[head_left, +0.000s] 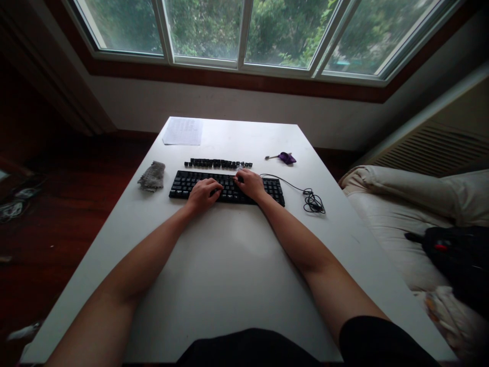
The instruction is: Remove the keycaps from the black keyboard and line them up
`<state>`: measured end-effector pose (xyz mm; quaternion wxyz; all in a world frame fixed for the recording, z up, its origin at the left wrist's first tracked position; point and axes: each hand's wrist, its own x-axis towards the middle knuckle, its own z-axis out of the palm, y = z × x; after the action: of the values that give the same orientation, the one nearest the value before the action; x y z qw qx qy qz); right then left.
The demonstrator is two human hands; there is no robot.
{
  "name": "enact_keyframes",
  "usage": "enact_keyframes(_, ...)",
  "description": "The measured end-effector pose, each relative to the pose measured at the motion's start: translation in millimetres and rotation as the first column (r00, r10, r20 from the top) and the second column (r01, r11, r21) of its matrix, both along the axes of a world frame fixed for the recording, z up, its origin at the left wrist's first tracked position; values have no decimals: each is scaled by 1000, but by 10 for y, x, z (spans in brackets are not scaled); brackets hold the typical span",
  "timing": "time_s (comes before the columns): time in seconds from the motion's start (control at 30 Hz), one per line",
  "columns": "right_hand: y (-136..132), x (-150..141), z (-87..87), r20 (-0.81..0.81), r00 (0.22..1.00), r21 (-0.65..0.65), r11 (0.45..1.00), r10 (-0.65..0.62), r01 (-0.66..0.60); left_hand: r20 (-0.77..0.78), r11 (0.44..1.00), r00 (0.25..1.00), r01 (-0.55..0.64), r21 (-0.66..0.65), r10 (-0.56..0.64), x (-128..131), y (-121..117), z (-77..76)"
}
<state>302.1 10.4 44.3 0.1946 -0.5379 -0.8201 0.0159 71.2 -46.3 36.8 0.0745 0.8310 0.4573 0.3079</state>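
Note:
A black keyboard point(183, 184) lies crosswise on the white table, with some key positions looking bare in the middle. My left hand point(204, 195) rests over its left half; the fingers are bent, with a dark gap between thumb and forefinger. Over the keyboard's upper middle is my right hand point(249, 183), its thumb and fingers curled together. Whatever they pinch is hidden or too small to name. Just behind the keyboard stands a row of loose black keycaps point(214, 163). A small pale, clear-looking thing point(240, 166) shows by my right fingers.
Left of the keyboard lies a crumpled grey cloth point(152, 176). A coiled black cable point(314, 202) sits to the right. Farther back are a small brush point(272, 157), a purple object point(287, 158) and a paper sheet point(183, 131). A couch point(397, 219) stands beside the table.

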Motion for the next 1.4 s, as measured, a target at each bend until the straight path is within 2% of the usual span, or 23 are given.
enact_keyframes(0.93,-5,2,16,-1,1000,-17,1000,-1,1,-6,1000,1000,-8,-1,8,2,2,-2)
enact_keyframes(1.4,20,16,-16,-10,1000,20,1000,5,-5,-17,1000,1000,-4,7,4,2,6,-12)
